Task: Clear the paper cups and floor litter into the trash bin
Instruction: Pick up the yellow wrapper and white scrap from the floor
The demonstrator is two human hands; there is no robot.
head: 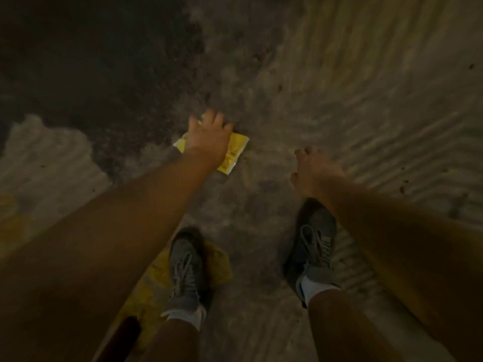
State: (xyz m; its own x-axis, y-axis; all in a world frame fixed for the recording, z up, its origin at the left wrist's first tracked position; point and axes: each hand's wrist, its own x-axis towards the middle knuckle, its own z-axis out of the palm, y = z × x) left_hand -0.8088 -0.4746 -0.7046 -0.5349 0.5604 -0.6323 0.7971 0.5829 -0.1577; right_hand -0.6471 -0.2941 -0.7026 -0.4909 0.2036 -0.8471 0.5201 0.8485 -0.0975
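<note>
A flat yellow wrapper (pixel 233 152) lies on the dim concrete floor ahead of my feet. My left hand (pixel 209 135) reaches down over it with fingers spread, covering its upper left part; the fingers are not closed around it. My right hand (pixel 315 171) hangs to the right of the wrapper, apart from it, fingers loosely curled and holding nothing. No paper cup or trash bin is in view.
My two grey sneakers (pixel 187 267) (pixel 315 246) stand on the floor below the hands. A yellow painted patch (pixel 220 265) lies under the left shoe. The floor (pixel 392 113) is ridged concrete on the right and darkly stained at the upper left.
</note>
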